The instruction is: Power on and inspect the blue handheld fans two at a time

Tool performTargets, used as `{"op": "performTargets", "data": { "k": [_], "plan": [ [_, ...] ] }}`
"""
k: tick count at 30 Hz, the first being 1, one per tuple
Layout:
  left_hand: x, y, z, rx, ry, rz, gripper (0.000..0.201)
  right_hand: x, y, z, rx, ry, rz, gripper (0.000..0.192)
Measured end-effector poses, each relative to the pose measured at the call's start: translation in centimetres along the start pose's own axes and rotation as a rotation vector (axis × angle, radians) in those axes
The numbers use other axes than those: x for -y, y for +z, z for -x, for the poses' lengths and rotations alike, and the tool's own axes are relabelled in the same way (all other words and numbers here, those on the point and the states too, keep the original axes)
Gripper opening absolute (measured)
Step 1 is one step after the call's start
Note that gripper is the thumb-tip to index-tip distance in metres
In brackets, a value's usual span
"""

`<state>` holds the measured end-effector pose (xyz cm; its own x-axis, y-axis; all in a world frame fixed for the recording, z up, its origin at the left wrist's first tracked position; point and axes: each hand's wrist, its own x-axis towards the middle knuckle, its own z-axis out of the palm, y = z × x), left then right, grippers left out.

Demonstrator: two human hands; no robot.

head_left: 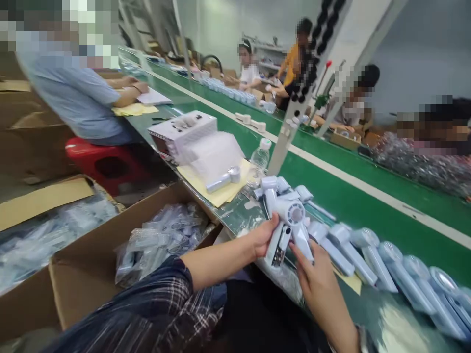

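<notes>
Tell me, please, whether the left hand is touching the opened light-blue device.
Touching: the head view shows the left hand gripping the opened light-blue device by its side.

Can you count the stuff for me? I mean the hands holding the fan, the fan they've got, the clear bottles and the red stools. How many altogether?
Hands: 2 (left hand, right hand)
Held fan: 1
Bottle: 1
Red stool: 1
Total: 5
</notes>
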<state>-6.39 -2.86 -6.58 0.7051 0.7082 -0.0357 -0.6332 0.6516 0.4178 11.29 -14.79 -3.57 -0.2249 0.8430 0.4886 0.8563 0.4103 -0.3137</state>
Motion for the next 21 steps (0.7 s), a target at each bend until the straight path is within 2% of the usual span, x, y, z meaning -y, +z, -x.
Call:
{"op": "performTargets", "data": {
  "k": [1, 5, 7, 11, 14, 16, 18, 21],
  "plan": [
    [-0.2, -0.1, 0.0, -0.029, -0.011, -0.013, 0.093, 0.5, 0.3, 0.5, 0.051, 0.101, -0.023, 0.045],
    [-1.4, -0.6, 0.0, -0.141, 0.074, -0.111, 0.091, -0.3, 0.0, 0.0, 0.276, 0.751, 0.086, 0.04],
    [-1.8, -0.4, 0.2, -0.15, 0.125, -0.146, 0.094, -0.8, 0.3, -1.1, 0.283, 0.878, 0.175, 0.032],
    [-2.6, 0.7, 0.7, -0.212, 0.272, -0.298, 0.094, 0.4, 1.7, -3.0, 0.312, 0.882, 0.103, 0.018],
    [-3.6, 1.2, 0.9, -0.298, 0.312, -0.345, 0.088, 2.5, 2.3, -3.2, 0.367, 0.782, -0.154, 0.003],
    [-4.4, 1.5, 1.1, -0.336, 0.282, -0.347, 0.088, 3.6, 2.3, -3.0, 0.395, 0.723, -0.384, 0.007],
    [-5.1, 1.9, 1.2, -0.292, 0.197, -0.32, 0.086, 4.0, 2.3, -2.6, 0.386, 0.706, -0.596, 0.011],
    [-5.4, 2.8, 1.1, -0.129, 0.066, -0.26, 0.073, 3.2, 2.4, -2.2, 0.309, 0.731, -0.81, 0.026]
  ]
}}
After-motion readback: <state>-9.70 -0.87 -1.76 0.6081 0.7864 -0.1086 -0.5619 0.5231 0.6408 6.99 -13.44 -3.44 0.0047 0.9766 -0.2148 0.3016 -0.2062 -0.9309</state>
